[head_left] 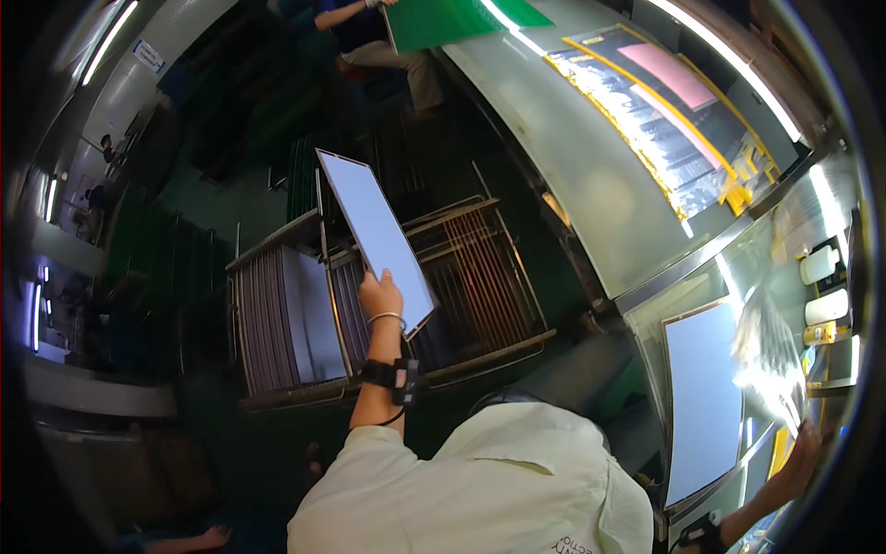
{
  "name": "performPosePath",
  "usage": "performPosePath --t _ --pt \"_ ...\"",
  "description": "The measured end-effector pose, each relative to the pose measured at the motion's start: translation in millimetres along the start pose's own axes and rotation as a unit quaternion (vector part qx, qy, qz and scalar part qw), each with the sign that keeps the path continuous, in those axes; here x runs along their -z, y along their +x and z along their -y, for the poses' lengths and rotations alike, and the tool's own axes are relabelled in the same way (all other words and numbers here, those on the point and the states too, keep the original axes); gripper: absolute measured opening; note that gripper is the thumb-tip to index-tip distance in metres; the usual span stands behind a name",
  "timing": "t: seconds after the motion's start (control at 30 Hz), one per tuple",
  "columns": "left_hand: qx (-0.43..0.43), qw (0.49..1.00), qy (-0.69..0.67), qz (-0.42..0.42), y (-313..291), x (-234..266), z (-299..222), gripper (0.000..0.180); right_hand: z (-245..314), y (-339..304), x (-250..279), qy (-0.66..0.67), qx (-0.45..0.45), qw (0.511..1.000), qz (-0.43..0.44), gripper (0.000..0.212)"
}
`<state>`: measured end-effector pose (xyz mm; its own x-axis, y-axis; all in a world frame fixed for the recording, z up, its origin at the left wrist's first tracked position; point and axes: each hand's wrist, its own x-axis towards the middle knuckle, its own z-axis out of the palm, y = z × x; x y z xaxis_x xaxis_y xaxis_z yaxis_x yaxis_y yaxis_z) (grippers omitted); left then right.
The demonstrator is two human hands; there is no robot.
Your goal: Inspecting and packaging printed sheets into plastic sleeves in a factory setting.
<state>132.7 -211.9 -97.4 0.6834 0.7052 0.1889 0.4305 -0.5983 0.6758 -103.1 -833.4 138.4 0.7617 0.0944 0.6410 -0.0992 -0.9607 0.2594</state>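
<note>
My left hand [380, 295] is closed on the long edge of a pale blue rectangular panel [374, 217] with a thin brown border. The panel is held tilted above a metal rack [544, 337], left of my body. Far to the right, my right hand [801, 462] is closed at the lower corner of a crinkled clear plastic sheet [771, 355], its fingertips partly lost in glare. Beside that sheet, a second pale blue panel [703, 406] lies on the glass-like worktop [646, 328].
Several panels [268, 323] stand upright in the rack, with brown-edged ones [475, 286] at its right. A yellow-framed panel [646, 111] lies on the bench. White rolls [826, 307] line the right side. A co-worker holds a green board [452, 20]; another person's hand [217, 537] shows lower left.
</note>
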Motion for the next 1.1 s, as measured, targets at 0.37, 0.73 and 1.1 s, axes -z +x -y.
performPosePath --t 0.37,0.73,1.1 --pt "0.095 0.989 0.048 0.101 -104 -73 22 0.026 51 -212 -64 0.395 -0.604 0.689 -0.066 0.041" --pt "0.093 0.983 0.090 0.128 -121 -72 11 0.025 47 -232 -54 0.403 -0.669 0.616 0.103 0.044" --pt "0.068 0.986 0.097 0.118 -109 -91 18 0.021 45 -240 -59 0.388 -0.664 0.631 0.105 0.042"
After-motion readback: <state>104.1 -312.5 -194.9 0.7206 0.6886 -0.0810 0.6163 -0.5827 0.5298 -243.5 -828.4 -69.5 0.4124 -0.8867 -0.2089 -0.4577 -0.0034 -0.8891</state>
